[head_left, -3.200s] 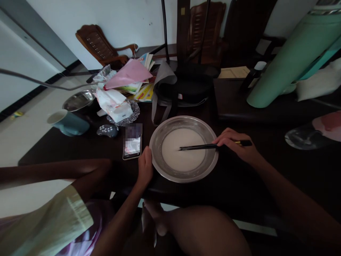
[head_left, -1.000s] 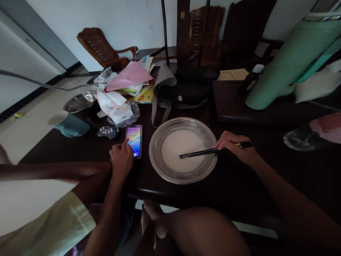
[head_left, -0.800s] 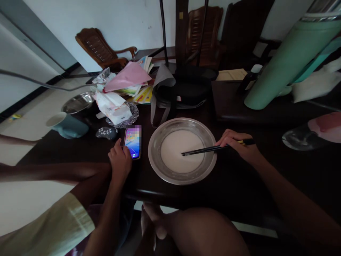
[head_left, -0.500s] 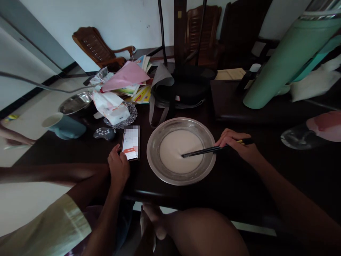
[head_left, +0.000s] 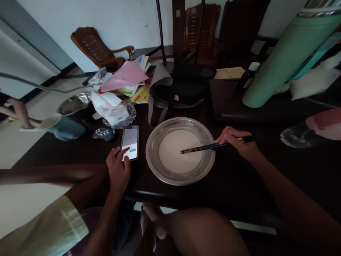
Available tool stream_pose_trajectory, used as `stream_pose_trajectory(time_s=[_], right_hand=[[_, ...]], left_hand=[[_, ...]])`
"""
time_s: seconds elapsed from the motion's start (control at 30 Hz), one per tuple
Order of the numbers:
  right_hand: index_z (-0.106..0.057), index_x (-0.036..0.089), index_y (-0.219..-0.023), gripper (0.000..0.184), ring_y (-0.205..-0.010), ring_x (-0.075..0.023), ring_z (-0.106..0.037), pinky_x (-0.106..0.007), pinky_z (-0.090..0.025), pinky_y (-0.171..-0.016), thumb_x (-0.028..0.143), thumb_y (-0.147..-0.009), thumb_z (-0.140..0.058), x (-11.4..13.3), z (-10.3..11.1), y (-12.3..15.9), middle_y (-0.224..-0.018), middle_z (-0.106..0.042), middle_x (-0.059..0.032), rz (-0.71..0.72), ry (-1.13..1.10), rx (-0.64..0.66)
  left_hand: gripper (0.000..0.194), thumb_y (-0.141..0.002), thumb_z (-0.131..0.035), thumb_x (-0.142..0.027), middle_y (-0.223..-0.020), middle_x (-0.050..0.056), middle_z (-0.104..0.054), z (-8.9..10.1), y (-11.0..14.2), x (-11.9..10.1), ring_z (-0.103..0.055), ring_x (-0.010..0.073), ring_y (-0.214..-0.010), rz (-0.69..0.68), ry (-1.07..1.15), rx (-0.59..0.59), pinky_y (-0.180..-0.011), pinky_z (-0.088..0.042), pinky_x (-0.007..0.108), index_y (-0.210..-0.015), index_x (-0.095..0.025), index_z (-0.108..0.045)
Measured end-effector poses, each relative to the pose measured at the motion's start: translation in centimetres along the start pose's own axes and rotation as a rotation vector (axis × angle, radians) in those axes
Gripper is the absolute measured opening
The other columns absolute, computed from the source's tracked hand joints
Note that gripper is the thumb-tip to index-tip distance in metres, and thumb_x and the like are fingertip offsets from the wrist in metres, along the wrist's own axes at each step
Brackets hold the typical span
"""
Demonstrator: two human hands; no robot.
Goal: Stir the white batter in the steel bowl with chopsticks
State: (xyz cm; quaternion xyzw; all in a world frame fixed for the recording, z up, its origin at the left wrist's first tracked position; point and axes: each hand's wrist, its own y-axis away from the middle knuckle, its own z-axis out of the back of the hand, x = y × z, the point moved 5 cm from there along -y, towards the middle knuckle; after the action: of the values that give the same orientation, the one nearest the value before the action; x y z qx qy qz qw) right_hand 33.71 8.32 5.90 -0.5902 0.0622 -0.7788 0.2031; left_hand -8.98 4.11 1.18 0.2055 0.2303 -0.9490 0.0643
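The right hand's [head_left: 236, 142] grip is clamped on slim black, gold-banded chopsticks [head_left: 205, 147], tips at the milky white liquid [head_left: 178, 163] in the round silver metal bowl [head_left: 153, 151]; slow, shallow strokes should limit splashing. The left hand's [head_left: 118, 172] fingers, apart, touch the lit rectangular phone [head_left: 135, 145] on the dark wooden bench [head_left: 144, 183], leaving the rim unsteadied

bowl [head_left: 152, 153]: silver | liquid [head_left: 173, 145]: off-white | chopsticks [head_left: 202, 147]: black, gold-banded | mug [head_left: 69, 127]: blue-green
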Motion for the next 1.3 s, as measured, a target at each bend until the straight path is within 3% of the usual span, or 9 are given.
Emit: stream_pose_trajectory(time_s=[0.17, 0.4, 0.53, 0.63, 0.73, 1.0, 1.13, 1.3], right_hand=[[-0.075, 0.027, -0.073, 0.028, -0.079, -0.0208, -0.068, -0.038, -0.053, -0.076, 0.032, -0.096, -0.058, 0.0, -0.3, 0.0, -0.082, -0.077, -0.0023, 0.001, -0.003, 0.058], [-0.074, 0.027, -0.073, 0.03, -0.076, -0.0201, -0.067, -0.037, -0.053, -0.075, 0.032, -0.097, -0.056, 0.0, -0.1, 0.1, -0.08, -0.076, -0.002, 0.013, -0.021, 0.031], [-0.075, 0.029, -0.076, 0.026, -0.082, -0.0214, -0.067, -0.039, -0.053, -0.078, 0.033, -0.096, -0.059, 0.0, -0.3, 0.1, -0.085, -0.078, -0.0015, 0.026, 0.036, 0.057], [-0.075, 0.029, -0.075, 0.032, -0.08, -0.0221, -0.067, -0.04, -0.053, -0.078, 0.037, -0.098, -0.055, 0.1, -0.1, 0.0, -0.083, -0.077, -0.0023, 0.046, 0.007, 0.005], [-0.076, 0.028, -0.076, 0.036, -0.08, -0.0231, -0.067, -0.041, -0.052, -0.076, 0.04, -0.1, -0.051, 0.2, -0.3, 0.0, -0.082, -0.077, -0.0034, 0.08, -0.034, 0.049], [-0.076, 0.028, -0.076, 0.033, -0.078, -0.0222, -0.067, -0.04, -0.053, -0.076, 0.038, -0.099, -0.054, 0.1, -0.2, 0.0, -0.084, -0.078, -0.0031, 0.067, 0.018, 0.034], [-0.076, 0.029, -0.075, 0.033, -0.078, -0.0225, -0.067, -0.039, -0.053, -0.076, 0.04, -0.098, -0.055, 0.3, 0.0, -0.1, -0.082, -0.077, -0.0031, 0.036, 0.025, 0.044], [-0.075, 0.028, -0.073, 0.034, -0.077, -0.0211, -0.068, -0.038, -0.054, -0.076, 0.039, -0.098, -0.054, 0.1, -0.1, -0.1, -0.082, -0.077, -0.0025, -0.002, 0.001, 0.039]], left_hand=[[0.041, -0.098, -0.04, -0.037, -0.143, 0.018, -0.048, -0.3, 0.9, -0.4, -0.037, 0.0348, -0.143, -0.097, -0.019, 0.02, -0.118, -0.028, 0.054, -0.118, -0.017, -0.07], [0.048, -0.101, -0.035, -0.039, -0.144, 0.02, -0.05, 0.3, 0.4, -0.3, -0.039, 0.0315, -0.143, -0.029, 0.015, -0.024, -0.118, -0.03, 0.051, -0.132, -0.014, -0.061], [0.05, -0.101, -0.032, -0.037, -0.144, 0.021, -0.05, 0.2, -0.9, -0.2, -0.038, 0.0317, -0.143, -0.002, 0.014, -0.045, -0.12, -0.028, 0.051, -0.131, -0.012, -0.063], [0.053, -0.101, -0.029, -0.037, -0.146, 0.023, -0.048, -0.3, -2.3, 0.1, -0.035, 0.0349, -0.144, 0.013, -0.019, -0.022, -0.119, -0.026, 0.055, -0.132, -0.01, -0.063], [0.055, -0.101, -0.028, -0.036, -0.149, 0.023, -0.045, -0.8, -3.6, 0.1, -0.033, 0.036, -0.146, 0.038, -0.059, 0.014, -0.12, -0.024, 0.056, -0.135, -0.011, -0.063], [0.049, -0.101, -0.034, -0.037, -0.157, 0.016, -0.04, -1.7, -6.0, -1.0, -0.021, 0.0398, -0.152, 0.216, -0.15, 0.136, -0.12, -0.016, 0.065, -0.137, -0.022, -0.063], [0.051, -0.101, -0.033, -0.039, -0.162, 0.014, -0.032, -1.4, -5.7, -1.3, -0.011, 0.039, -0.154, 0.225, -0.125, 0.132, -0.12, -0.01, 0.067, -0.143, -0.025, -0.058], [0.057, -0.103, -0.024, -0.043, -0.16, 0.016, -0.031, -0.2, -3.8, -1.4, -0.014, 0.0359, -0.154, 0.092, -0.073, 0.1, -0.123, -0.016, 0.057, -0.139, -0.02, -0.061]])
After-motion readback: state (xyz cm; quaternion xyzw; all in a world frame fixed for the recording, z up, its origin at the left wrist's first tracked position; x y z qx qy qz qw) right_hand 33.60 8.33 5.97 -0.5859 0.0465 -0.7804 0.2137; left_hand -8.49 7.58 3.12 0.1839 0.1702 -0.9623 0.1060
